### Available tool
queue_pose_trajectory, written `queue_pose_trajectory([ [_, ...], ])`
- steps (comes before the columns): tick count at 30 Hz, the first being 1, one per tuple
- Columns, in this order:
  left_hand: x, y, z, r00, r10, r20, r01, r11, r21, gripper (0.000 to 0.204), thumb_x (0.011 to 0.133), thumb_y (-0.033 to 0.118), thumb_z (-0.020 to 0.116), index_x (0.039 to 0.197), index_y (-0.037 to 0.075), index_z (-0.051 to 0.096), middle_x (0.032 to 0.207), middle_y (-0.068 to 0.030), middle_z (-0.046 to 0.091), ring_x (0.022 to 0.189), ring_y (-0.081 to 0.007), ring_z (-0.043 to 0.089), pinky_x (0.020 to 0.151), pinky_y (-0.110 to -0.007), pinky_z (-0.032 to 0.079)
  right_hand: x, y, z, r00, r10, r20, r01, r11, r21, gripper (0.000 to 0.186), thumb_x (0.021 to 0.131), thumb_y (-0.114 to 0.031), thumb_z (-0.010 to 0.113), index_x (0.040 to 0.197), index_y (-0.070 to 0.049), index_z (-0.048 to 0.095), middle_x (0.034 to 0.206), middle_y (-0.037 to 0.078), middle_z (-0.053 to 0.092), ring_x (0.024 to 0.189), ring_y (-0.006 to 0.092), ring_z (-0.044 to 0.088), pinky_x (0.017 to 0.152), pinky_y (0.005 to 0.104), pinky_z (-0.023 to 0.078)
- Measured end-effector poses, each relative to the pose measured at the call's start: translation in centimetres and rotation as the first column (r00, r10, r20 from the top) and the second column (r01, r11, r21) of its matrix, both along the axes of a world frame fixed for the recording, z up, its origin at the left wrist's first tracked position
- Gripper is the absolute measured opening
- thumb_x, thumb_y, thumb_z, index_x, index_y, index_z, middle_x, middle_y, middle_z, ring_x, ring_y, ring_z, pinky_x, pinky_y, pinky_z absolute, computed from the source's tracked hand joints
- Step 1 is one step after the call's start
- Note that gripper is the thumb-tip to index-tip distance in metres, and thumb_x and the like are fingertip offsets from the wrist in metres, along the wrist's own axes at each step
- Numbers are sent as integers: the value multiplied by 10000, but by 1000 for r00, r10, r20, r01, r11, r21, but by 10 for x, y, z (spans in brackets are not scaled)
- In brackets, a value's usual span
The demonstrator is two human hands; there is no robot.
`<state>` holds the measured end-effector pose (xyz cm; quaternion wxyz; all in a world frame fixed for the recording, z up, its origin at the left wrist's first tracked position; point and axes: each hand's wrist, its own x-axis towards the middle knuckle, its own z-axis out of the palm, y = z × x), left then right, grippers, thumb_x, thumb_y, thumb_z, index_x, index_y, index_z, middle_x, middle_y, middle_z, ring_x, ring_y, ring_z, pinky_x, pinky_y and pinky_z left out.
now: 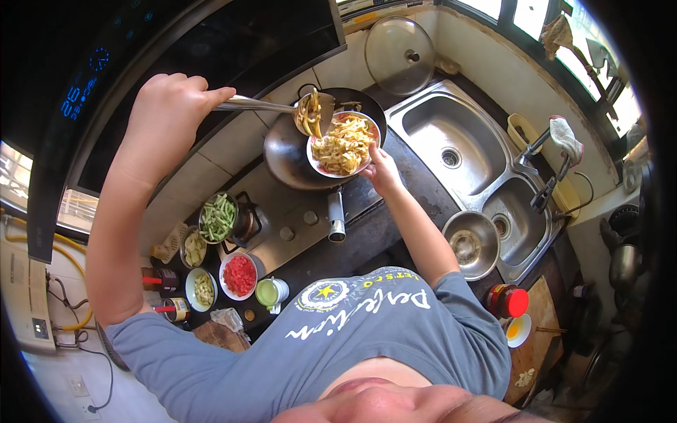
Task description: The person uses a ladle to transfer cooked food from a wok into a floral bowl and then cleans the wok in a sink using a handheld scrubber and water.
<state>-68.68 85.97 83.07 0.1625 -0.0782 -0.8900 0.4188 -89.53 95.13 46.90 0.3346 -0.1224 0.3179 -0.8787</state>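
Observation:
High on the left, my left hand (169, 106) is closed round the long metal handle of a ladle (264, 106). Brownish-yellow food strips (309, 114) fill the ladle's head, which hangs over the wok (288, 151) beside the bowl. My right hand (381, 171) grips the near right rim of a bowl (312, 161) and tilts it slightly above the wok. Cooked yellowish strips (344, 144) are heaped in that bowl. A little food shows on the wok's far inner side; the bowl hides much of the rest.
The wok's handle (337, 217) points toward me. Left of it stand bowls of green bean pieces (218, 217) and chopped red vegetable (239, 275), and a green-filled cup (271, 292). To the right are a double sink (451, 134), a metal basin (471, 245) and a red-lidded jar (506, 301).

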Motion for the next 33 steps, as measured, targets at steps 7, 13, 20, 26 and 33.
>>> queue_pose_trajectory([
  [7,4,11,-28,988,-141,-57,128,973,-190,295,668,74,553,947,135,628,731,-27,539,609,-149,495,547,-265,391,-4,8,3,1000,7,12,-8,998,67,478,802,-411,544,1066,-19,475,950,81,585,772,168,608,626,271,512],
  [13,12,15,-36,992,-122,-30,109,955,-277,276,683,94,581,953,126,629,784,-35,555,615,-144,491,554,-250,387,-4,4,1,1000,-9,-9,10,1000,21,486,805,-422,535,1060,-12,478,949,84,585,779,169,605,634,270,510],
  [20,18,15,-48,976,-169,-139,108,922,-371,244,703,107,579,942,131,623,771,-37,540,600,-144,470,540,-247,376,-1,2,-2,1000,1,10,-1,1000,-25,495,806,-432,523,1067,-15,471,967,90,578,811,172,599,672,291,506],
  [26,22,10,-40,978,-98,-184,62,980,-190,210,708,99,560,899,143,637,640,-9,491,562,-151,478,520,-263,375,-6,2,-8,1000,-11,11,12,997,-77,511,804,-441,517,1063,-3,468,970,90,578,824,170,594,676,290,506],
  [33,-11,-75,-65,904,428,-5,-375,798,472,342,720,65,544,1046,159,588,823,-90,611,752,-256,590,637,-360,464,3,35,-5,974,-220,57,221,975,-20,494,833,-414,484,1080,13,453,983,103,569,831,186,593,669,296,510],
])
